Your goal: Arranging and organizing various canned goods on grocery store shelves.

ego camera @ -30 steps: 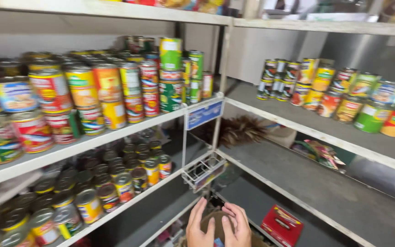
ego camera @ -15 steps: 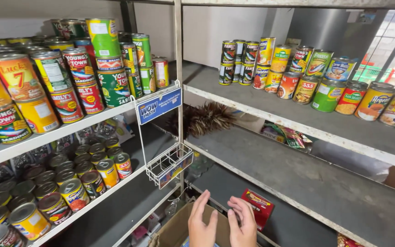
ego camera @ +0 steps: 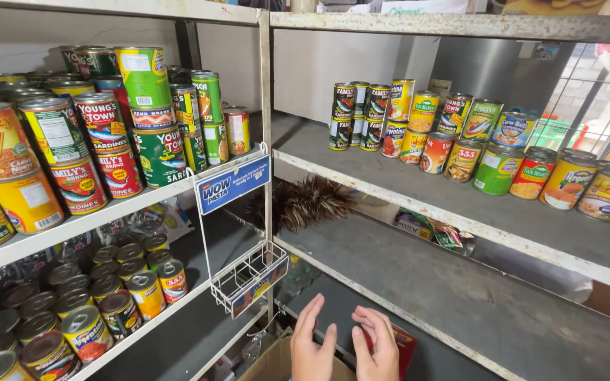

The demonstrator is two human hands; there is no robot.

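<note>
My left hand (ego camera: 311,344) and my right hand (ego camera: 376,346) rise side by side at the bottom middle, fingers spread and nothing in them. They hover over a brown cardboard box (ego camera: 274,361) at the bottom edge. Behind the right hand lies a red packet (ego camera: 404,341) on the lowest shelf. A small white wire basket (ego camera: 250,276) hangs on the shelf post just above and left of my left hand, under a blue sign (ego camera: 233,184).
Stacked food cans (ego camera: 100,134) fill the left shelves, with smaller tins (ego camera: 107,296) below. A row of cans (ego camera: 474,144) lines the right grey shelf (ego camera: 418,190). A feather duster (ego camera: 305,203) and flat sachets (ego camera: 432,231) lie on the middle right shelf.
The view has swung to the right, so the shelves slid left. My hands stay low at the bottom middle and their fingers have spread further apart.
</note>
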